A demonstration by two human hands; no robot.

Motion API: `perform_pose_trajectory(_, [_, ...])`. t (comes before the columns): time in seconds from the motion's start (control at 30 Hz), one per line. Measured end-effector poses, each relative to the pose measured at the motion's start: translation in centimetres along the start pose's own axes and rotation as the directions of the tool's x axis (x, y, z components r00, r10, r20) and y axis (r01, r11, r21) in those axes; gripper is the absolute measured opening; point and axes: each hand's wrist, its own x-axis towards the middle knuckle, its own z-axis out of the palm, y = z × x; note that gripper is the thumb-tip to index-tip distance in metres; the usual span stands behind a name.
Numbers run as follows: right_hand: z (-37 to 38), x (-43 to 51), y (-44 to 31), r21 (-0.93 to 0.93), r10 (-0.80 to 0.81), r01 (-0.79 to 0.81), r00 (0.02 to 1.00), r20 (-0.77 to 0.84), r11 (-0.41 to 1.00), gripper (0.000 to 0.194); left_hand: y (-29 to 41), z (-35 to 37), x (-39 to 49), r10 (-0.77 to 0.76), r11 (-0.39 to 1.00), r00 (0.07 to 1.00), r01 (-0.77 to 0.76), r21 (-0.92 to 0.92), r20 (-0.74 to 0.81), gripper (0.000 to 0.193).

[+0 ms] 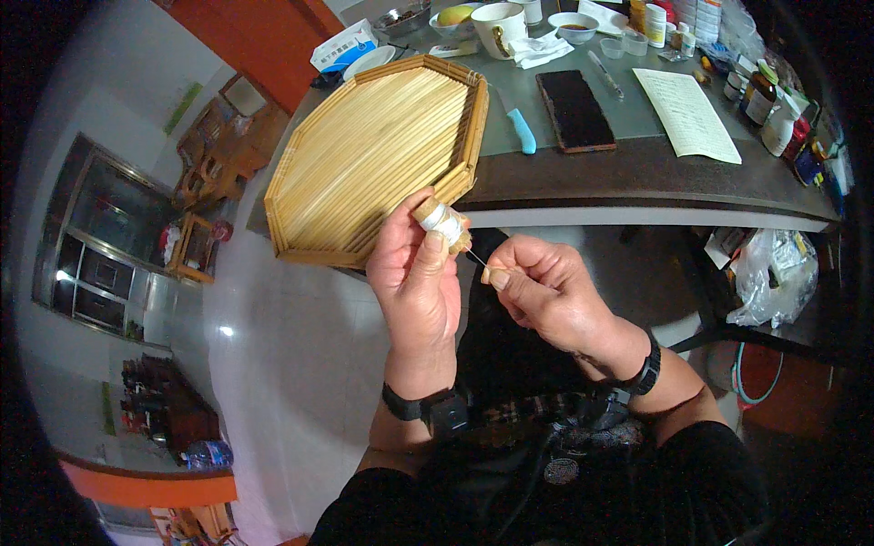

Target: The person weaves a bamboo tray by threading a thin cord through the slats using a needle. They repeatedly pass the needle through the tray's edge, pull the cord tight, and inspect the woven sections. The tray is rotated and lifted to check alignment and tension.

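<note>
My left hand (420, 280) holds a spool of white thread (442, 222) with a tan core, pinched between thumb and fingers. Just to its right, my right hand (546, 290) has thumb and forefinger closed on a thin pale strand (478, 258) that runs to the spool's lower end. Whether this strand is thread or a needle, I cannot tell. Behind my left hand, an octagonal tray of slim bamboo-like rods (375, 157) juts over the table's edge. A knife with a light-blue handle (522, 131) lies beside the tray.
On the table (649, 170) are a dark smartphone (575, 110), a pen (605, 75) and a sheet of paper with writing (686, 115). A large cup (500, 29) and bowls stand at the back. Several bottles (761, 92) crowd the right side. Below hangs a clear plastic bag (778, 280).
</note>
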Motion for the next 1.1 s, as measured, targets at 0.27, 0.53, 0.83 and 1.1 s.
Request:
perform_pose_trajectory(0.27, [0.1, -0.5, -0.5, -0.005, 0.067, -0.067, 0.998, 0.016, 0.998, 0.014, 0.7, -0.9, 1.4, 0.152, 0.982, 0.98, -0.165, -0.097, -0.127, 0.029])
perform_pose_trajectory(0.53, [-0.5, 0.5, -0.2, 0.219, 0.126, -0.128, 0.992, 0.021, 0.967, 0.012, 0.9, -2.4, 1.5, -0.007, 0.985, 0.988, -0.02, -0.169, -0.155, 0.032])
perform_pose_trajectory(0.83, [-1.5, 1.3, 0.9, 0.637, 0.139, -0.196, 0.98, 0.14, 0.745, 0.012, 0.5, -2.0, 1.2, -0.075, 0.987, 0.986, 0.053, -0.149, -0.148, 0.032])
perform_pose_trajectory(1.1, [-2.7, 1.8, 1.4, 0.782, -0.045, -0.209, 0.956, 0.289, 0.587, 0.012, 0.4, -1.0, 0.7, -0.221, 0.952, 0.975, 0.211, -0.223, -0.019, 0.029])
